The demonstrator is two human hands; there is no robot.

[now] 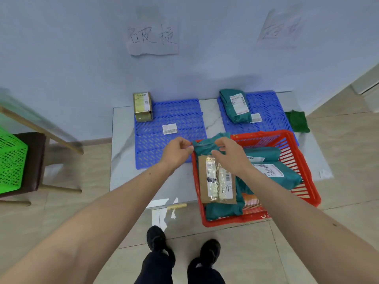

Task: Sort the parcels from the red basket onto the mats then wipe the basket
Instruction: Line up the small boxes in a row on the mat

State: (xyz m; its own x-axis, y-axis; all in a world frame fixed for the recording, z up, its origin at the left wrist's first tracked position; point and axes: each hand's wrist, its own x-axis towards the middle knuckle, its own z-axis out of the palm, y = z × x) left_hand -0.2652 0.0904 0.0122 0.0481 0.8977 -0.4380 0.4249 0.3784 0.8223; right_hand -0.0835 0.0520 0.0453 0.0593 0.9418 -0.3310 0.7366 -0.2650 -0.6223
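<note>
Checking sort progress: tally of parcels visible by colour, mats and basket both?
Teal bags: 5, one on the right mat, one held by both hands, three visible in the red basket.
Brown parcels: 2, a box on the left mat and a flat envelope in the basket.
Total: 7; more may be hidden underneath.

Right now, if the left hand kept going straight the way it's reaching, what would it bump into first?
The left hand pinches the teal parcel at the red basket rim. Straight ahead, past it, probably lies the right blue mat, though depth is unclear.
</note>
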